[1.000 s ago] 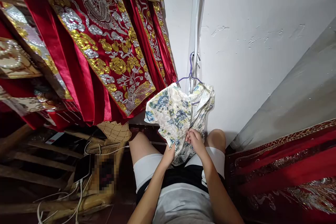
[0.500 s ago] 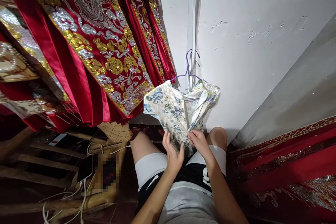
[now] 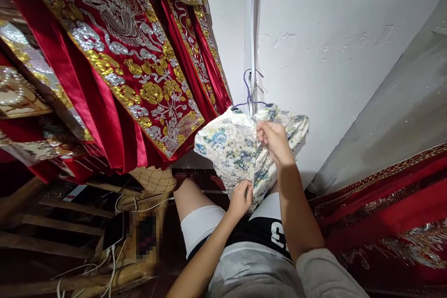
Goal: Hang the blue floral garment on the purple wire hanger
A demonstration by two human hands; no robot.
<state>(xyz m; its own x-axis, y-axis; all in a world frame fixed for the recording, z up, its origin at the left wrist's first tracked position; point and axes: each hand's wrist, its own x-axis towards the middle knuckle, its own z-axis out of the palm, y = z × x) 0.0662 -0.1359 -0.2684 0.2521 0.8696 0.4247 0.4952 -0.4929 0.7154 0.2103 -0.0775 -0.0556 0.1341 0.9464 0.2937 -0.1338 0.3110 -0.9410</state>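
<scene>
Floral garment (image 3: 230, 149) hangs on a purple wire hanger (image 3: 249, 98) hooked at the white wall (image 3: 349, 56), straight ahead of the person and just above the knees. Long axis runs from the hanger down toward the lap; fabric is bunched, not flat.

Right hand (image 3: 275, 139) is up high near the collar end, just under the hanger, fingers closed and pinching a fold of the cloth. Left hand (image 3: 240, 198) is low at the hem end, fingers curled, pinching the lower edge. So the two hands sit at opposite ends of the long axis, the right nearer the hanger, the left nearer the body.

No table: the garment hangs free, with only hanger and hands carrying it.

Room: red embroidered robes (image 3: 132, 65) with gold and silver thread hang close on the left, nearly touching the garment's left sleeve. More red embroidered cloth (image 3: 384, 214) lies lower right. Wooden slats and white cables (image 3: 111, 260) sit lower left.
</scene>
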